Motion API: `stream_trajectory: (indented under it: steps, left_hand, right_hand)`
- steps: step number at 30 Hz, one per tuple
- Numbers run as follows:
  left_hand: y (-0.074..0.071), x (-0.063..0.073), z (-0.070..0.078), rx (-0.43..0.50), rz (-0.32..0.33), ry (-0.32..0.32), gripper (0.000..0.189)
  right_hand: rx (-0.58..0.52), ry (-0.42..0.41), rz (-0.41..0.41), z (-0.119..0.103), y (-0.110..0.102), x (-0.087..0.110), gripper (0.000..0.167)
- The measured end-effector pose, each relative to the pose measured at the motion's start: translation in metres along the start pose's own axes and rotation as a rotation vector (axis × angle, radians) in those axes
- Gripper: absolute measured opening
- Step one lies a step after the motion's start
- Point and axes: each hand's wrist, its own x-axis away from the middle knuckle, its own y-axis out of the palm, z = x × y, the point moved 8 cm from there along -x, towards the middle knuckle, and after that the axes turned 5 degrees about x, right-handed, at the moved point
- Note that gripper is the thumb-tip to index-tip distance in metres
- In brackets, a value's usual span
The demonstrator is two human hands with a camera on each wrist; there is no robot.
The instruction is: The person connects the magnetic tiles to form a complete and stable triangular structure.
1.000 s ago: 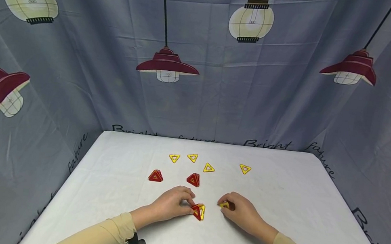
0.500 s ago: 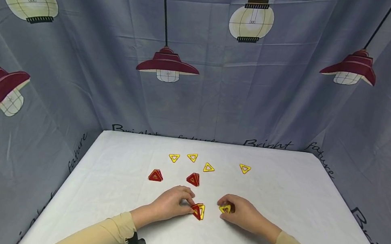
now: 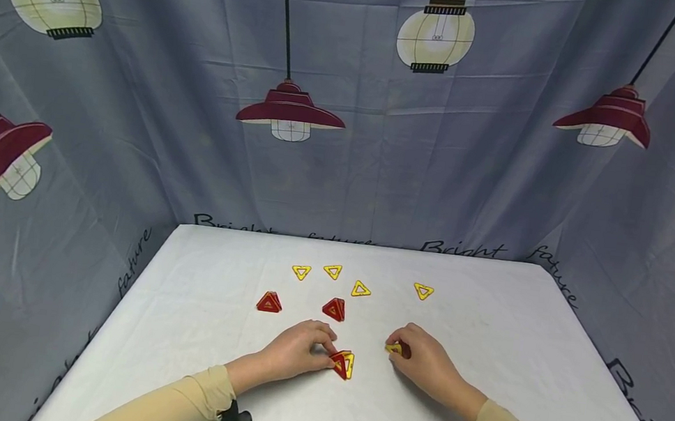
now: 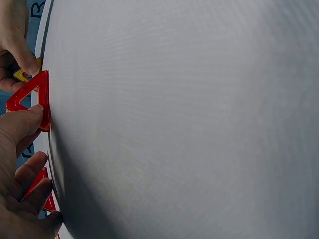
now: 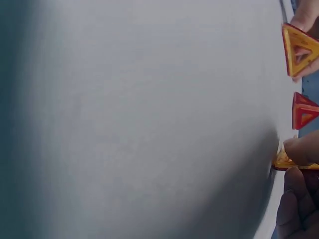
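My left hand pinches a pyramid of triangular magnetic tiles standing on the table. A red tile faces me and a yellow one forms its right side. In the left wrist view, the thumb presses on the red tile. To the right, my right hand holds a yellow triangular tile between thumb and fingers, apart from the pyramid. The right wrist view has that yellow tile lying nearly edge-on under the thumb, its far part hidden by the hand.
Two red pyramids, one on the left and one nearer the middle, stand beyond my hands. Several loose yellow triangles lie farther back on the white table. A lamp-print curtain encloses the table's back and sides.
My right hand has shifted slightly away from the pyramid and farther back, turning its yellow tile from face-on to flatter. The left hand and its pyramid stay in place.
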Motion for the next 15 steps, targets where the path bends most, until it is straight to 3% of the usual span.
stream_trajectory:
  steps: [15]
  left_hand:
    - [-0.0001,-0.0003,0.0007,0.002,0.000,0.006,0.011]
  right_hand:
    - [-0.093,-0.036,-0.117,-0.0002,0.0084,-0.0004,0.027]
